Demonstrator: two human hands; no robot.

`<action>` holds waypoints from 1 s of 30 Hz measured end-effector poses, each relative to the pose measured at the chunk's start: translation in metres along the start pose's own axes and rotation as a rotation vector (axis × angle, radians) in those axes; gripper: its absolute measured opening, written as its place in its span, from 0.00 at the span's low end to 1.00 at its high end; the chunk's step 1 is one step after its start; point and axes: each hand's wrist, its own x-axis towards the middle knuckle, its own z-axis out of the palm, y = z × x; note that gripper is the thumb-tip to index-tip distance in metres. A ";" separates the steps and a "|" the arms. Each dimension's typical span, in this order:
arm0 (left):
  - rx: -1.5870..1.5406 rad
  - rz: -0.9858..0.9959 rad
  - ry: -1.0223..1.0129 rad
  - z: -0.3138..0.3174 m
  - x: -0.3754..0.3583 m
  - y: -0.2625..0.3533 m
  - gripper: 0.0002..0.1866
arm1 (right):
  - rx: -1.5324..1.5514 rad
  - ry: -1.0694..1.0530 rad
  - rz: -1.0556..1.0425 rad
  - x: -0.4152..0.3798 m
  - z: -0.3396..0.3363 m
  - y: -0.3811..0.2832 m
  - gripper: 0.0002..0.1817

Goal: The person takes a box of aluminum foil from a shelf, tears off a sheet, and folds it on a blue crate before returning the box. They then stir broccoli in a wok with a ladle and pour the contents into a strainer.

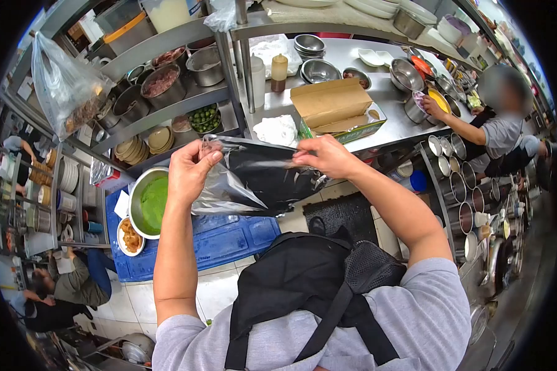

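Observation:
A sheet of clear plastic film (pixel 244 176) is stretched between my two hands, in front of my chest. My left hand (pixel 194 166) pinches its upper left corner, and my right hand (pixel 323 154) pinches its upper right edge. Just left of my left forearm, a metal bowl of green sauce (pixel 150 203) rests on a blue lid (pixel 229 242). A small white bowl of brown food (pixel 130 238) sits beside it. Behind my right hand, an open cardboard box (pixel 337 105) lies on the steel counter.
A co-worker (pixel 501 127) reaches over bowls at the right. Shelves with metal pots (pixel 161 83) stand at the upper left, under a hanging plastic bag (pixel 68 86). Sauce bottles (pixel 279 73) and stacked bowls (pixel 309 46) occupy the counter. Other people (pixel 74 281) are at the lower left.

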 end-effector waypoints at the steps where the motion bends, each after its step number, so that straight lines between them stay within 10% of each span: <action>1: -0.049 -0.013 0.028 -0.003 -0.005 -0.005 0.07 | -0.043 -0.008 0.003 -0.007 -0.002 0.003 0.11; 10: -0.089 -0.319 0.046 -0.035 -0.046 -0.115 0.07 | -0.306 -0.137 0.081 0.010 0.054 0.042 0.09; 19: 0.459 0.066 0.161 -0.068 -0.113 -0.055 0.04 | -0.145 -0.139 -0.130 0.051 0.095 0.048 0.11; 30: 0.715 -0.192 0.123 0.176 -0.245 -0.304 0.09 | -0.347 -0.612 0.006 -0.040 0.139 0.122 0.15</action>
